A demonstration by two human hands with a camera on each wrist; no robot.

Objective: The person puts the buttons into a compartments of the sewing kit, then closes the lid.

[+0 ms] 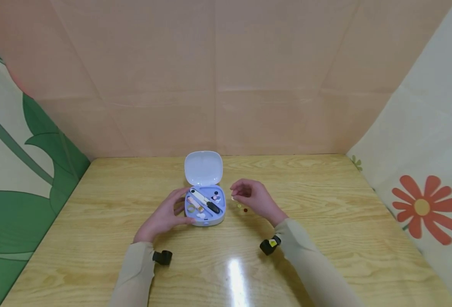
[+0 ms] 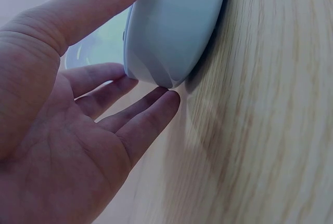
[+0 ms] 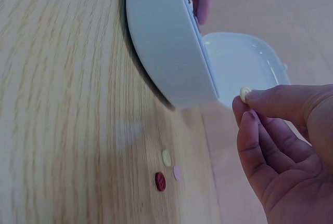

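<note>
A small blue-and-white sewing box (image 1: 205,222) stands on the table with its lid (image 1: 203,168) raised. My left hand (image 1: 168,212) grips its left side, thumb at the front and fingertips at the back corner. In the right wrist view, my right hand (image 3: 291,135) pinches a pale yellow button (image 3: 245,95) between thumb and index finger, raised to the right of the box. Beneath that hand lie a red button (image 3: 160,181), a yellow button (image 3: 166,158) and a pink button (image 3: 177,173) on the table.
Inside the box lie a long white tool with a black handle (image 1: 212,207), a dark button (image 1: 216,192) and other small items in compartments. The wooden table (image 1: 306,183) meets a pinkish backdrop (image 1: 210,123) behind the lid. Printed floral sheets hang at both sides.
</note>
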